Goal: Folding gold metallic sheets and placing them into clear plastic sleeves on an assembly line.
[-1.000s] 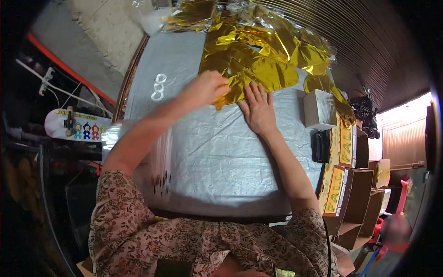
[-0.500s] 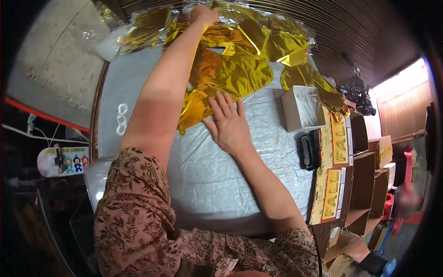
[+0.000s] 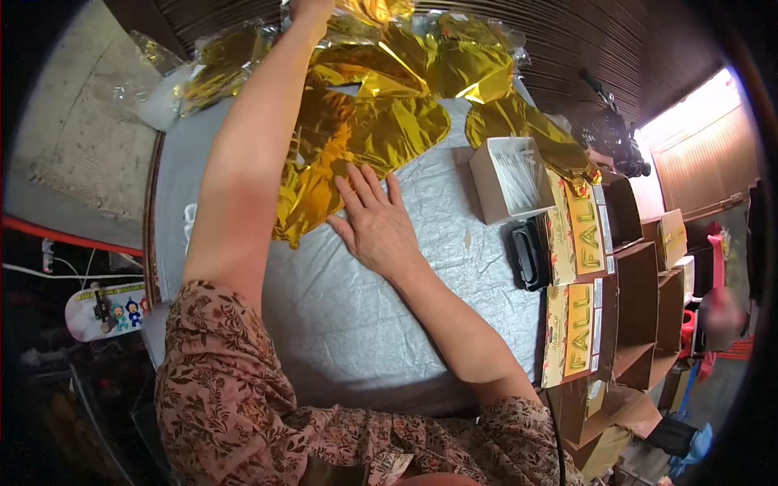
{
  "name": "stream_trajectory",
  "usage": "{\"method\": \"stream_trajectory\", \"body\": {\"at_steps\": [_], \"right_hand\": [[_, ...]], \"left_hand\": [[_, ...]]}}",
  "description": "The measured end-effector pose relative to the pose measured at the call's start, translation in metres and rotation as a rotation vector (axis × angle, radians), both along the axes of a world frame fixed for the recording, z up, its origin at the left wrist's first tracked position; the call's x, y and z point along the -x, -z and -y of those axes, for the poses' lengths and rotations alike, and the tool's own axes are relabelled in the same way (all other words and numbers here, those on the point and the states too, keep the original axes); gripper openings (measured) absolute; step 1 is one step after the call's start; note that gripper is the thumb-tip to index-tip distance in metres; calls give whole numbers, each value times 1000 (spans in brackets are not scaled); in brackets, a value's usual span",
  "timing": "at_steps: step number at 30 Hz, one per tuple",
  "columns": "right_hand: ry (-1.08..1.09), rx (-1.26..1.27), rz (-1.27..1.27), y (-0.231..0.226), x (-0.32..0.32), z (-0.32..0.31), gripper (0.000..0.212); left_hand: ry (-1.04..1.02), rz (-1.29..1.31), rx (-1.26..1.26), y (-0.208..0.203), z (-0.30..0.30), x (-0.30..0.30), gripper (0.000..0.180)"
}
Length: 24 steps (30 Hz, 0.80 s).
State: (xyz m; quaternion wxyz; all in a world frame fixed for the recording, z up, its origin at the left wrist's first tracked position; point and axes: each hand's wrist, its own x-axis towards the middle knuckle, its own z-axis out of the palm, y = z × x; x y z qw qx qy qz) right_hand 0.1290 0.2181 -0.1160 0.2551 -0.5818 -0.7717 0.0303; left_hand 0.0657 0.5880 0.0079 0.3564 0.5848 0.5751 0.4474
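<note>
Flat, uninflated gold foil balloons [image 3: 389,134] lie across the far part of a silvery covered table [image 3: 356,324]. My right hand [image 3: 377,231] rests palm down with fingers spread, its fingertips on the near edge of one balloon. My left arm stretches far forward over the foil. At the top edge of the picture my left hand [image 3: 310,11] is partly cut off, beside bright gold foil [image 3: 381,10]; its fingers do not show, so what it grips, if anything, is hidden.
A white box [image 3: 494,190] of thin white sticks stands on the right, near a black handled object [image 3: 528,257]. Printed cardboard packages [image 3: 569,334] line the right edge, with open brown cartons [image 3: 636,316] beyond. Clear-wrapped gold foil [image 3: 219,69] lies at the far left.
My left hand has moved left and farther away, partly out of the picture. My right hand stays spread on the foil's near edge. The whole view has shifted slightly.
</note>
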Motion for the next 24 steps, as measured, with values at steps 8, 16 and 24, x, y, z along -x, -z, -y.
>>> {"method": "stream_trajectory", "body": {"at_steps": [8, 16, 24], "right_hand": [[-75, -280, -361, -7, 0, 4, 66], [-618, 286, -1860, -102, -28, 54, 68], [-299, 386, -1539, -126, -49, 160, 22]], "left_hand": [[480, 811, -338, -81, 143, 132, 34], [652, 1095, 9, -58, 377, 190, 33], [532, 1182, 178, 1, 488, 227, 34]]}}
